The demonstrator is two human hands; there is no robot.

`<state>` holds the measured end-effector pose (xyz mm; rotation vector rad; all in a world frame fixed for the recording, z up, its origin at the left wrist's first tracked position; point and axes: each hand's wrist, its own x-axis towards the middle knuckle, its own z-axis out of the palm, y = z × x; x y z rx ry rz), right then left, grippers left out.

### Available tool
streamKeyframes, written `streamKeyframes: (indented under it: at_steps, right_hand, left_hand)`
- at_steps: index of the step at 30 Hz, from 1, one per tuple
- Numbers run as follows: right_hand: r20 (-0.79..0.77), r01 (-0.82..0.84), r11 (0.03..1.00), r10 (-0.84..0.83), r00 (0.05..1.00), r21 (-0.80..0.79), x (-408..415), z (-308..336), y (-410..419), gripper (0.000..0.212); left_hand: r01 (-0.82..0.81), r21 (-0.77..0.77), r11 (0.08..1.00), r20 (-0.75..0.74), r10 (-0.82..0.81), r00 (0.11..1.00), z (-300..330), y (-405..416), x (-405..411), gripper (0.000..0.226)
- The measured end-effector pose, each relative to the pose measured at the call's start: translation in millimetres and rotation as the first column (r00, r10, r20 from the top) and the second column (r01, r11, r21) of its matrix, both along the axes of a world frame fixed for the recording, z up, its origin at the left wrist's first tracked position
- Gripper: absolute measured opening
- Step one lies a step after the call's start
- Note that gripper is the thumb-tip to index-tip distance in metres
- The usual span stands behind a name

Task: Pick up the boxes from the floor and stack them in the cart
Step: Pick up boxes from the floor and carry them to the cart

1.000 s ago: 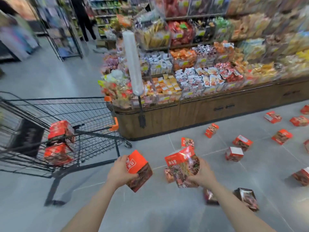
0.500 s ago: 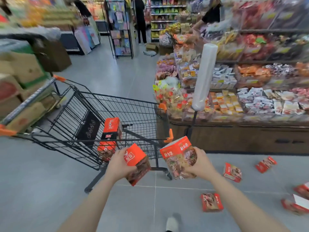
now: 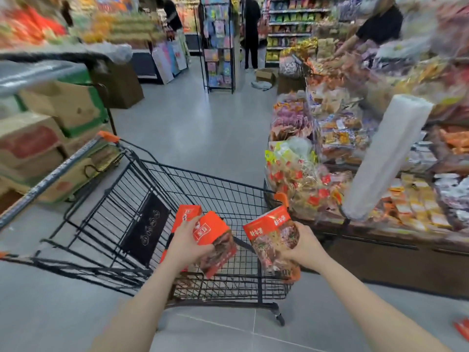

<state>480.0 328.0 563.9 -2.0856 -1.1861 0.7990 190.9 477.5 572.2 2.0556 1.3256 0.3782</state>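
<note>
2 red boxes point(image 3: 215, 243) point(image 3: 272, 240) are held tilted over the black wire cart point(image 3: 228, 191), another point(image 3: 186, 214) standing inside.

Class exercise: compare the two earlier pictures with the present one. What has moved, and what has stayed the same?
Both hands have carried their boxes from above the floor to over the cart. The left hand keeps its grip on the orange box; the right hand keeps its box. Nothing was let go. The stacked boxes in the cart stay put.

A snack display point(image 3: 330, 148) stands at right with a white plastic roll point(image 3: 385, 158) on its corner. Cardboard cartons point(image 3: 58, 118) are stacked at left. A card rack point(image 3: 219, 44) stands down the aisle.
</note>
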Motion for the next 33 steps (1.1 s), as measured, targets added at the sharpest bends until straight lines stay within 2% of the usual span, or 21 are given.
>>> streamKeyframes:
  at_steps: [5, 10, 14, 16, 19, 24, 29, 33]
  right_hand:
    - [0.021, -0.021, 0.997, 0.023, 1.0, -0.081, 12.3, -19.5, 50.2, 0.101]
    - [0.016, 0.044, 0.988, -0.042, 0.999, -0.149, 15.8, -42.6, 98.6, 0.096]
    - [0.027, 0.13, 0.969, -0.127, 0.992, -0.209, 23.9, -87.6, 132.3, 0.089]
    - [0.038, 0.174, 0.958, -0.17, 0.985, -0.229, 21.3, -98.2, 147.0, 0.086]
    - [0.028, 0.232, 0.936, -0.233, 0.972, -0.263, 14.3, -109.5, 163.4, 0.085]
    - [-0.001, 0.258, 0.918, -0.272, 0.962, -0.302, -1.5, -100.5, 186.5, 0.094]
    - [0.003, 0.315, 0.892, -0.332, 0.943, -0.325, 2.1, -121.4, 200.2, 0.081]
    - [-0.017, 0.32, 0.893, -0.343, 0.939, -0.318, 4.0, -142.3, 209.6, 0.085]
  left_hand:
    - [0.063, -0.051, 0.997, -0.021, -0.064, 0.998, -19.0, 46.7, 17.1, 0.103]
    - [0.188, -0.021, 0.982, -0.157, -0.189, 0.969, -50.2, 106.3, 33.6, 0.11]
    - [0.345, -0.003, 0.939, -0.295, -0.33, 0.896, -67.7, 158.7, 42.1, 0.111]
    - [0.411, 0.009, 0.911, -0.296, -0.39, 0.872, -75.5, 185.0, 47.8, 0.111]
    - [0.515, 0.017, 0.857, -0.335, -0.48, 0.811, -97.7, 224.8, 59.6, 0.099]
    - [0.583, 0.031, 0.812, -0.413, -0.521, 0.747, -132.6, 268.9, 84.9, 0.097]
    - [0.649, 0.0, 0.761, -0.509, -0.558, 0.655, -175.3, 301.2, 111.6, 0.094]
    - [0.683, -0.031, 0.73, -0.553, -0.581, 0.597, -214.5, 319.5, 115.1, 0.097]
